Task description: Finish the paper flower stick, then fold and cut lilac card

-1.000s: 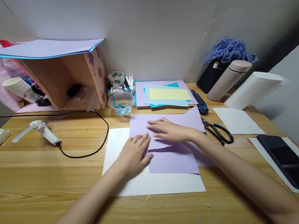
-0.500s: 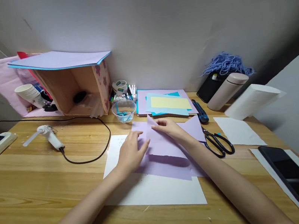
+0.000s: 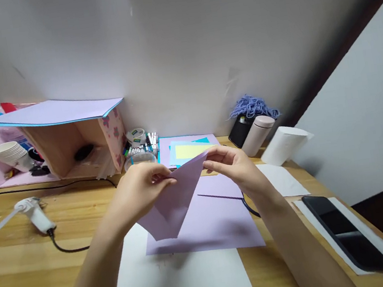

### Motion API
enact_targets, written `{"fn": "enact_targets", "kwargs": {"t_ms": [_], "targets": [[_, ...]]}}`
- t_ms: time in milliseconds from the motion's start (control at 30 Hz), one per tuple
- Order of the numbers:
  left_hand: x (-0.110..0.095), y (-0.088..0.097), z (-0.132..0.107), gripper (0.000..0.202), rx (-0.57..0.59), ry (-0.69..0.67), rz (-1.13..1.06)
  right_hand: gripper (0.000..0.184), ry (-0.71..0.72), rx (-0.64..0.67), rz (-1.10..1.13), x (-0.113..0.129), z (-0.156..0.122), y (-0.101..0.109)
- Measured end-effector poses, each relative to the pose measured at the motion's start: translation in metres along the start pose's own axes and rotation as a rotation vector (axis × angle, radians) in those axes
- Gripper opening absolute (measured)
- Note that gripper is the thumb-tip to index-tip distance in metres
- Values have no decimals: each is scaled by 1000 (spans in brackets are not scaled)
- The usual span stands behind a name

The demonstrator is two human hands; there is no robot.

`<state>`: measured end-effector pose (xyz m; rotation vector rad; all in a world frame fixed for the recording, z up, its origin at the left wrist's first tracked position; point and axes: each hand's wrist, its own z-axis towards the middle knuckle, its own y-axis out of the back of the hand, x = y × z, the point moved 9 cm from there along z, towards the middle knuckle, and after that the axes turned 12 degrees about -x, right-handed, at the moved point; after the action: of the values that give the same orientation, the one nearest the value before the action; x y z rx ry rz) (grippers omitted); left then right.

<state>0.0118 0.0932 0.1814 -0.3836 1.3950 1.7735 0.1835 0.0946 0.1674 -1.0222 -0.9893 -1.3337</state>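
Both hands hold up a folded piece of purple paper (image 3: 176,209) by its upper edge, tilted above the table. My left hand (image 3: 143,185) pinches the edge on the left side. At the pointed upper right corner, my right hand (image 3: 233,163) grips it between thumb and fingers. Underneath lies a flat purple sheet (image 3: 213,232), partly over a white sheet (image 3: 184,280). Next to my right wrist, the scissors (image 3: 250,207) are mostly hidden by the purple paper and the arm.
A glue gun (image 3: 38,216) with a cord lies left. Behind stand an open cardboard box (image 3: 114,141), markers (image 3: 141,147), a plastic bowl (image 3: 139,159) and stacked coloured paper (image 3: 190,150). To the right are a bottle (image 3: 258,135), a white roll (image 3: 284,144) and a phone (image 3: 347,233).
The purple paper has been lifted off the sheet below. My left hand, open before, has closed on its edge. The camera view has shifted right and up.
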Motion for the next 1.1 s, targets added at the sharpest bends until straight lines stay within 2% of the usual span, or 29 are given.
{"fn": "enact_targets", "kwargs": {"t_ms": [100,233,333,567,800,1100], "targets": [[-9,7,-5,16,-33,-70,43,21,39,9,-43,10,-5,-3],[-15,12,-6,16,-83,-122,93,19,41,-33,-87,9,-8,-6],[-19,9,-5,16,-96,-138,144,15,24,-75,-55,4,-7,-4],[-26,-2,-8,21,-138,-98,259,14,55,-66,-9,4,-9,-10],[-29,2,-9,16,-207,-114,174,14,61,-202,65,4,-10,-1],[-23,2,-8,15,-225,-91,87,15,60,-225,81,5,-11,1]]}}
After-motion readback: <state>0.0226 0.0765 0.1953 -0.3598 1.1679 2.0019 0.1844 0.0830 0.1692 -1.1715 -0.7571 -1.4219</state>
